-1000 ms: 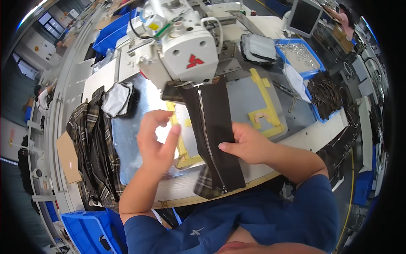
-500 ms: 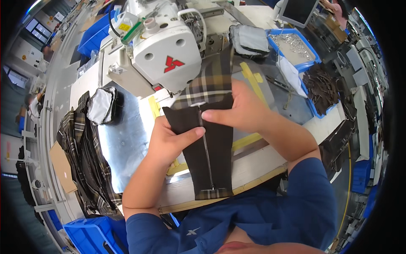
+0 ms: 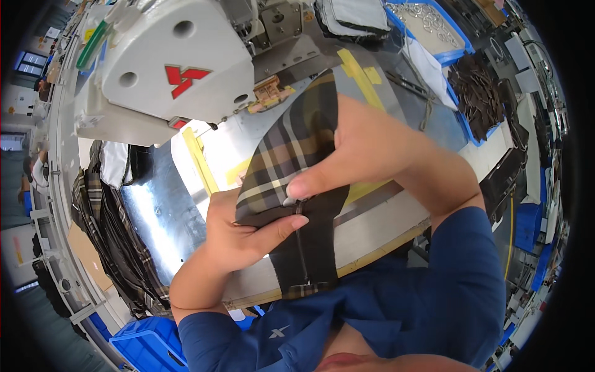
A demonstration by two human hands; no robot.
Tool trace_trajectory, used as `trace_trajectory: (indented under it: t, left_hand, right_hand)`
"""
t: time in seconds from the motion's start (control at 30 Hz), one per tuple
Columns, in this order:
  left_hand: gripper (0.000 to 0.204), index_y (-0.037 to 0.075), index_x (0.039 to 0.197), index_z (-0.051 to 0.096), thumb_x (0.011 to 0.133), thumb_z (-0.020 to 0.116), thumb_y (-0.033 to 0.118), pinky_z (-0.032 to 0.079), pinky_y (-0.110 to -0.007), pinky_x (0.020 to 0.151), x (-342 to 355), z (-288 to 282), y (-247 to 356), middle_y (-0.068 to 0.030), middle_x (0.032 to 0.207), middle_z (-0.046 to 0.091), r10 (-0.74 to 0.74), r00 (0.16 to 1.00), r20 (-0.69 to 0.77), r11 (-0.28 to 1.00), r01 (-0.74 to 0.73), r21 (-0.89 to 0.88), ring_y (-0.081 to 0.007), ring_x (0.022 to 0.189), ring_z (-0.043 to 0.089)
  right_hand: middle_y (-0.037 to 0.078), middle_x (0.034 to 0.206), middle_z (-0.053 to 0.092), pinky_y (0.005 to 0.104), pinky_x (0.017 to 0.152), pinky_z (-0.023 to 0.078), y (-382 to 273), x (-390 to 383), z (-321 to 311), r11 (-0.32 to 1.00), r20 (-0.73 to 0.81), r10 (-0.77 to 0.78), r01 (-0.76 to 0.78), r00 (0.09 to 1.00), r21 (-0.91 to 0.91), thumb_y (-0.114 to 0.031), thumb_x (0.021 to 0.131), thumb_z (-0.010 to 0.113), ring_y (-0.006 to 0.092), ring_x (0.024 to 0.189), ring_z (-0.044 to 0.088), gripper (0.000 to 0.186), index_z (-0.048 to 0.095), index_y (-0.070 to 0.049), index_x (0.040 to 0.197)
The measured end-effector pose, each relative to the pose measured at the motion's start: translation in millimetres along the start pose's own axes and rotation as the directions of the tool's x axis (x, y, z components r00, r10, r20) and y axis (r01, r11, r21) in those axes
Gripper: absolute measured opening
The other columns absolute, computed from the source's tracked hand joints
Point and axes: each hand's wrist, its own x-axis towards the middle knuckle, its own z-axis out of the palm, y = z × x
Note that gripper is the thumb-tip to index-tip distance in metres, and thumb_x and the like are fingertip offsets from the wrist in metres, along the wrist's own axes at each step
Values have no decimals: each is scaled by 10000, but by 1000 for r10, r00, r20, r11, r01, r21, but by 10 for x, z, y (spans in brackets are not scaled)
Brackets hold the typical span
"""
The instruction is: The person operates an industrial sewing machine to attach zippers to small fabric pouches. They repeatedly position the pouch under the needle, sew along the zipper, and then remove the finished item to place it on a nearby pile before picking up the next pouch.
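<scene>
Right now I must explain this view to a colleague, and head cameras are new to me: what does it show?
No robot here: a head-worn fisheye camera looks down, bending straight edges. The left hand and right hand, both bare, hold a plaid-and-dark cloth piece, thumbs beside its zipper. Ahead stands a white machine, apparently for sewing. On the worktable are a shiny metal plate and yellow tape. At left is a pile of plaid fabric; at right, a blue tray of dark brown pieces.
</scene>
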Motion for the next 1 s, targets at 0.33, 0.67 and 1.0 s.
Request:
trace_trajectory:
  t: [0.33, 0.67, 1.0]
  left_hand:
    - [464, 35, 1165, 770, 722, 910, 43, 590, -412, 924, -154, -120, -101, -181, 1238, 734, 554, 830, 62, 600, -450, 662, -364, 1070, 733]
    - [244, 166, 1032, 856, 814, 754, 125, 404, -330, 861, -180, 26, -9, 45, 1016, 767, 735, 546, 402, -20, -575, 818, -146, 985, 653]
    - [311, 149, 1012, 835, 706, 825, 100, 383, -331, 761, -296, 39, 114, 35, 1009, 714, 678, 600, 424, -68, -524, 849, -155, 920, 598]
  right_hand:
    - [97, 777, 710, 387, 589, 527, -32, -93, 23, 971, 141, 150, -119, 979, -205, -313, 849, 892, 222, 614, 658, 419, 737, 28, 1036]
    - [208, 782, 692, 448, 694, 556, -82, -143, 145, 936, 122, 23, 21, 992, -352, -185, 858, 813, 363, 701, 668, 330, 700, 39, 1073]
    - [239, 864, 721, 478, 720, 550, -5, -114, 222, 901, 114, -249, 273, 962, -335, -207, 849, 812, 441, 782, 672, 303, 713, 22, 1021]
